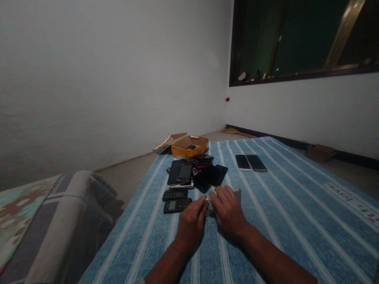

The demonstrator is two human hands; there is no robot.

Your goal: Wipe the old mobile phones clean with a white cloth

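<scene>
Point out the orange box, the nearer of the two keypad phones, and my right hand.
Orange box (181,153): head view, front wall.
Nearer keypad phone (172,205): head view, screen.
Right hand (227,206): head view, back of the hand.

one head-worn camera looks forward and down past the nearby left hand (191,221) and right hand (228,211), across the striped cloth (263,221) to the pale wall (118,71).

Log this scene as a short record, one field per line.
Left hand and right hand: together, gripping a pale object, mostly hidden
Beside left hand: two keypad phones
Beyond hands: pile of dark devices
Far end: open orange box
Right side: two adjacent phones
Surface: blue striped cloth
</scene>
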